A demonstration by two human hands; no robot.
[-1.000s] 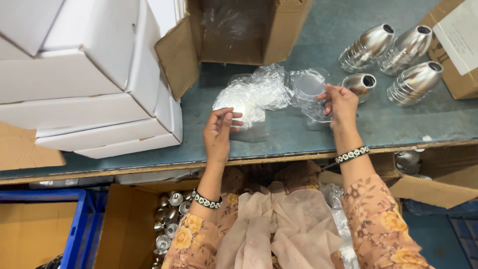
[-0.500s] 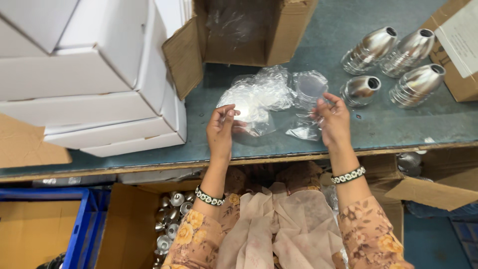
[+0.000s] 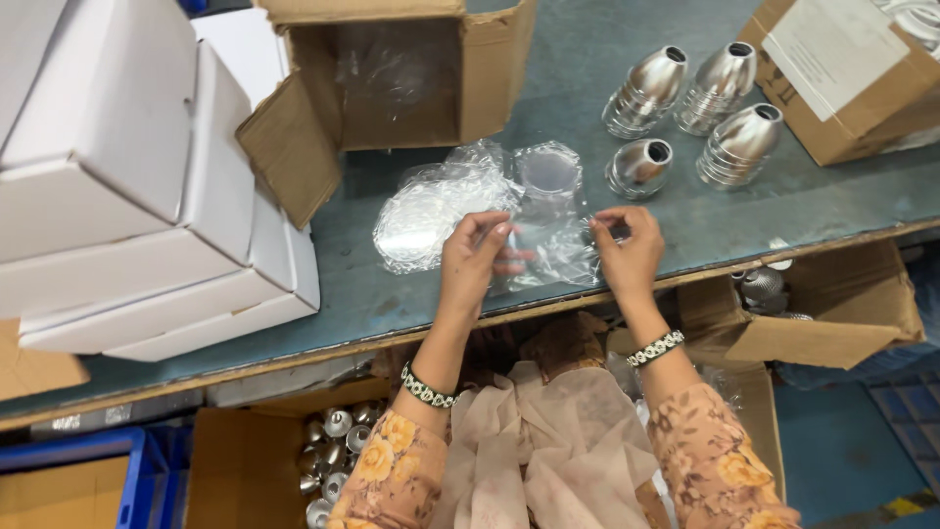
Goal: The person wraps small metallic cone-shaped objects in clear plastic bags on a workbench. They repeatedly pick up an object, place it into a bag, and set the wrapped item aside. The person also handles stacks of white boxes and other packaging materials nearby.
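Note:
My left hand and my right hand each pinch an edge of one clear plastic bag, stretched between them just above the front of the grey-green table. Behind the hands lies a loose pile of more clear plastic bags. Several shiny silver cone-shaped metal parts lie on their sides to the right of the pile, apart from both hands.
An open brown carton lies on its side behind the bags. Stacked white boxes fill the left. Another brown carton stands at the far right. Below the table edge, cartons hold more metal parts; a blue crate stands lower left.
Both hands have drawn toward the table's front edge and closer together, pulling one clear bag off the pile and holding it between them.

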